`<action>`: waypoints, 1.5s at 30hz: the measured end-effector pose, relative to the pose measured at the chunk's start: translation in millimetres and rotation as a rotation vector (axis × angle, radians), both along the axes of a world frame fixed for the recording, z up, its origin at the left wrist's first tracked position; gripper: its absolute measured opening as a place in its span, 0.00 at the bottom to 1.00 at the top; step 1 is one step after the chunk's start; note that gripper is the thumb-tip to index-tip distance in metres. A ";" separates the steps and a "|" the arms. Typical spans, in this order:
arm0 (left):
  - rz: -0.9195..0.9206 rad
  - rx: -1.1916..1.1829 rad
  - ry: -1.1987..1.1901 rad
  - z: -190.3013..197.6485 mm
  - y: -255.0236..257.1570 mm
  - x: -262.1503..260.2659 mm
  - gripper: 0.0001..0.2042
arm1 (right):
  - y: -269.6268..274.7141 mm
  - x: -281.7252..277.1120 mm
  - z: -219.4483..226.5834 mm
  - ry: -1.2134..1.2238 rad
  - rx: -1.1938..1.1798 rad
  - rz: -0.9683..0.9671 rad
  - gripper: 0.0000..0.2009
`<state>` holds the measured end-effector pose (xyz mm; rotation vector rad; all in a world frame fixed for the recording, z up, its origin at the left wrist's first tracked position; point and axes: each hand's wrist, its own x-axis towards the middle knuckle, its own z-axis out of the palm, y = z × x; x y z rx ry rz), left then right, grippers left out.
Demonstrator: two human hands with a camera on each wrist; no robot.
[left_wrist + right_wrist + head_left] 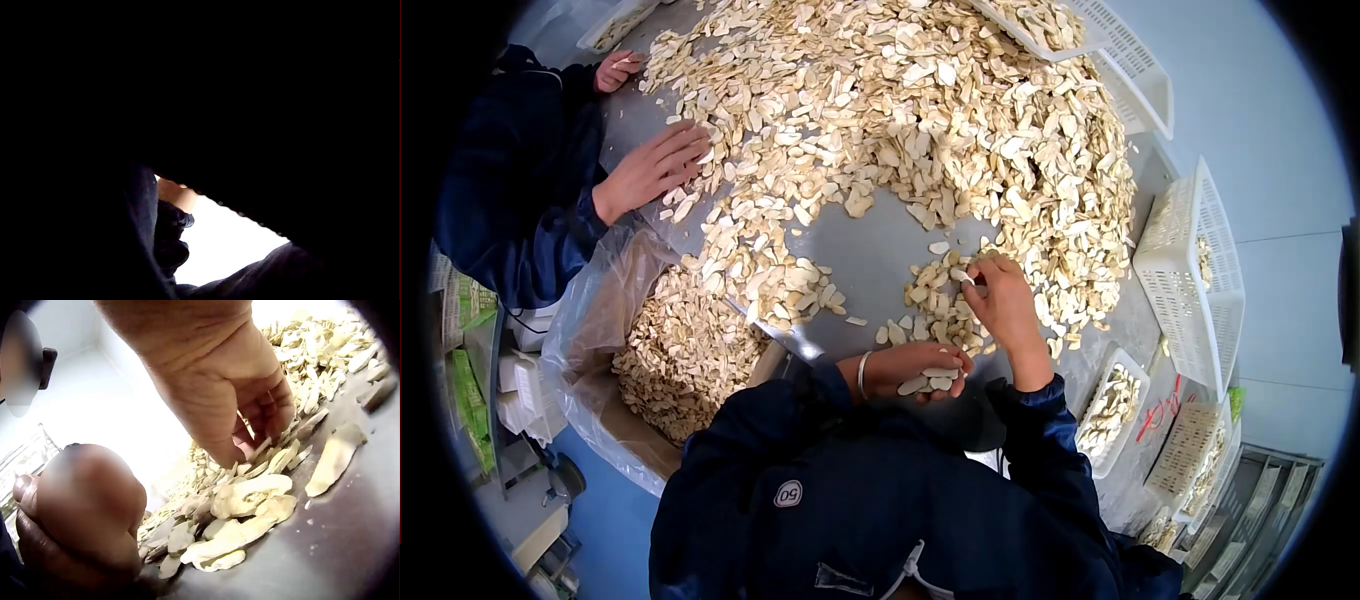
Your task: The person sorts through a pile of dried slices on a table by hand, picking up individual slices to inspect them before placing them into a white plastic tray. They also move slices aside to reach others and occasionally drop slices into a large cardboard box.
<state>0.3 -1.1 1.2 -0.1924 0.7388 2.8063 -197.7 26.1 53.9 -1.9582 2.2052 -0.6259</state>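
Note:
Pale, dried root-like slices are heaped over a grey metal table. At the near edge, my left hand holds several slices in its palm, fingers curled about them. Just to the right and further in, my right hand pinches one slice between thumb and fingers over a small pile. The right wrist view has the right hand with fingertips down among the slices; the left hand looks blurred there. Darkness fills most of the left wrist view.
Another person's hand rests by the heap at the left. A plastic-lined box full of slices stands below the table's left edge. White perforated baskets, a small white tray and red cord are on the right.

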 end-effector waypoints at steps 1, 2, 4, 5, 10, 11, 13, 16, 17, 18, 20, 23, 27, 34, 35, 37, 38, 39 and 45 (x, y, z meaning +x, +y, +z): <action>-0.001 0.006 -0.003 0.5 -0.3 0.0 0.12 | -0.7 -0.4 -0.4 0.009 -0.020 0.009 0.07; -0.001 0.012 -0.007 0.8 -0.3 0.1 0.12 | -0.9 -1.3 -1.1 -0.008 -0.029 0.001 0.06; 0.006 0.014 0.004 -0.9 0.2 -0.2 0.12 | 0.2 -4.0 -2.2 -0.044 -0.047 -0.015 0.05; 0.010 0.014 0.009 -2.1 0.4 -0.5 0.12 | 1.8 -5.4 -1.9 -0.151 0.028 -0.073 0.06; 0.007 0.049 0.029 -5.0 1.1 -1.3 0.12 | 8.5 -9.4 -6.9 -0.880 0.175 -0.235 0.08; 0.007 0.049 0.030 -4.8 1.2 -1.3 0.12 | 9.7 -11.0 -6.5 -0.925 0.207 -0.253 0.09; 0.012 0.026 0.020 -2.4 0.9 -0.6 0.13 | 10.2 -10.0 1.6 -1.017 0.269 -0.291 0.10; 0.053 0.051 -0.033 2.8 0.2 1.4 0.15 | 17.4 -11.0 4.5 -1.056 0.240 -0.257 0.09; 0.071 0.071 -0.059 3.1 0.8 2.3 0.15 | 21.3 -15.1 2.4 -1.028 0.233 -0.241 0.09; 0.067 0.098 -0.043 1.6 1.1 2.0 0.16 | 25.5 -21.3 1.0 -0.999 0.226 -0.225 0.08; 0.062 0.153 -0.010 -1.7 1.5 -0.1 0.17 | 33.4 -30.1 0.0 -0.974 0.215 -0.227 0.07; 0.083 0.166 -0.052 -2.1 3.0 -0.8 0.18 | 41.9 -37.0 5.6 -0.928 0.214 -0.237 0.07; 0.107 0.232 -0.022 -4.1 0.3 0.5 0.18 | 51.2 -25.8 45.4 -1.054 0.452 -0.031 0.09; -0.007 -0.005 -0.034 7.8 -1.3 2.5 0.13 | 41.4 -23.2 27.9 -0.351 0.207 -0.119 0.08; -0.044 -0.038 -0.024 8.9 -2.4 3.1 0.13 | 40.6 -20.1 25.4 -0.376 0.215 -0.127 0.10; -0.073 -0.054 -0.014 12.5 -3.9 3.2 0.12 | 38.9 -18.3 17.1 -0.297 0.214 -0.103 0.10; -0.089 -0.061 -0.011 13.0 -3.8 3.1 0.12 | 38.4 -17.4 13.7 -0.258 0.213 -0.092 0.10; -0.096 -0.062 0.001 10.8 -2.4 3.0 0.13 | 38.2 -16.1 11.8 -0.267 0.210 -0.087 0.11; -0.113 -0.040 0.003 5.5 0.6 1.6 0.13 | 39.8 -19.4 2.9 -0.373 0.202 -0.124 0.12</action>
